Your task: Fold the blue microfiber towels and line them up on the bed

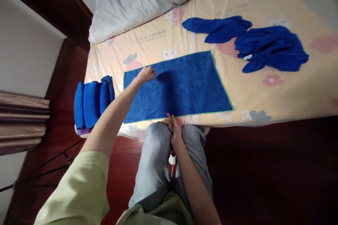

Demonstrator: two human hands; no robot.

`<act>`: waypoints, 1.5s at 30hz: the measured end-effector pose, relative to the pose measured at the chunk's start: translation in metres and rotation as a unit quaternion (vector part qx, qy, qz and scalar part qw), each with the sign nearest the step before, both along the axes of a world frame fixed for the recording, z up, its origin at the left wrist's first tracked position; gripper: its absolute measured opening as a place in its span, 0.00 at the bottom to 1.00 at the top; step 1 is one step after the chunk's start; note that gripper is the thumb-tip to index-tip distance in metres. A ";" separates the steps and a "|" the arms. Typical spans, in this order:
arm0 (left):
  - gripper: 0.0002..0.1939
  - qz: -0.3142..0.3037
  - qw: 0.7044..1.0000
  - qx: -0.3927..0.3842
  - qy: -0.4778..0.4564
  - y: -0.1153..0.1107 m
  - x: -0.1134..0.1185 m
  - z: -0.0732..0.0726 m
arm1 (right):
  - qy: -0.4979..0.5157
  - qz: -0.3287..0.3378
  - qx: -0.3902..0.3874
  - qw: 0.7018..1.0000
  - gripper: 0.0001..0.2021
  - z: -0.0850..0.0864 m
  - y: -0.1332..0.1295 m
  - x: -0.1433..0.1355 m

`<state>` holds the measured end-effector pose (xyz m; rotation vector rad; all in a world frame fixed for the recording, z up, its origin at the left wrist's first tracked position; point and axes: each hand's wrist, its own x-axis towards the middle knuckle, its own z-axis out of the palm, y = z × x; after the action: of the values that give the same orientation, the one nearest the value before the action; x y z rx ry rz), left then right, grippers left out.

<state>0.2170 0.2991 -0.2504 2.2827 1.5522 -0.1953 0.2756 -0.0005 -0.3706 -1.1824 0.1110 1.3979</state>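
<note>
A blue towel with a green edge lies flat and spread out on the bed. My left hand is over its left part, closed in a fist, with nothing showing in it. The cloth below is not lifted, and a shadow falls on it to the right. Between my knees, by the towel's near edge, is my right hand. Its fingers point forward and are partly stretched, with no object visible in them. Whether the fingertips touch the towel's edge, I cannot tell.
Several folded blue towels stand side by side at the bed's left corner. Crumpled blue cloths lie at the right. Behind is a white quilt on the patterned bed sheet. Thin black legs stand on the floor, lower left.
</note>
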 end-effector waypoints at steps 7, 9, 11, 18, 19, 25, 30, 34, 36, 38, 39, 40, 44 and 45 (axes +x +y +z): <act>0.17 0.071 0.995 -0.068 -0.015 0.089 0.068 -0.040 | 0.020 0.033 -0.032 0.999 0.26 -0.001 0.001 0.000; 0.17 0.084 0.993 -0.086 -0.004 0.098 0.077 -0.050 | 0.029 0.032 -0.042 0.998 0.25 -0.001 0.001 -0.001; 0.17 0.095 0.991 -0.095 -0.009 0.104 0.082 -0.057 | 0.039 0.029 -0.050 0.998 0.25 0.000 0.002 -0.001; 0.10 0.137 0.984 -0.110 -0.022 0.123 0.088 -0.066 | 0.046 0.025 -0.098 0.994 0.27 0.010 0.007 0.002; 0.09 0.139 0.984 -0.112 -0.020 0.124 0.089 -0.067 | 0.046 0.023 -0.100 0.994 0.27 0.011 0.007 0.002; 0.12 0.152 0.982 -0.093 -0.056 0.122 0.092 -0.070 | 0.039 -0.004 -0.104 0.994 0.28 0.011 0.006 -0.001; 0.17 0.166 0.982 -0.042 -0.078 0.131 0.091 -0.069 | 0.020 -0.008 -0.111 0.994 0.27 0.010 0.002 -0.006; 0.21 0.167 0.983 -0.013 -0.072 0.134 0.086 -0.077 | 0.012 -0.014 -0.113 0.993 0.26 0.010 0.001 -0.006; 0.23 0.164 0.984 -0.008 -0.068 0.132 0.084 -0.082 | 0.010 -0.010 -0.110 0.994 0.28 0.011 0.001 -0.006; 0.24 0.157 0.985 -0.017 -0.065 0.132 0.082 -0.087 | 0.010 -0.007 -0.104 0.994 0.29 0.013 0.002 -0.005; 0.25 0.154 0.986 -0.019 -0.064 0.133 0.081 -0.089 | 0.009 -0.009 -0.104 0.995 0.30 0.014 0.002 -0.006; 0.26 0.151 0.986 -0.018 -0.065 0.135 0.080 -0.091 | 0.006 -0.014 -0.105 0.994 0.30 0.015 0.002 -0.006; 0.27 0.146 0.987 -0.012 -0.070 0.140 0.078 -0.093 | -0.023 -0.048 -0.114 0.992 0.28 0.014 0.002 -0.008; 0.26 0.142 0.987 -0.023 -0.067 0.140 0.078 -0.093 | -0.026 -0.050 -0.110 0.992 0.28 0.014 0.002 -0.008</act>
<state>0.2945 0.4390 -0.3434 1.9687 1.7573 -0.0017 0.2674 0.0011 -0.3569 -1.3756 0.2887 1.2893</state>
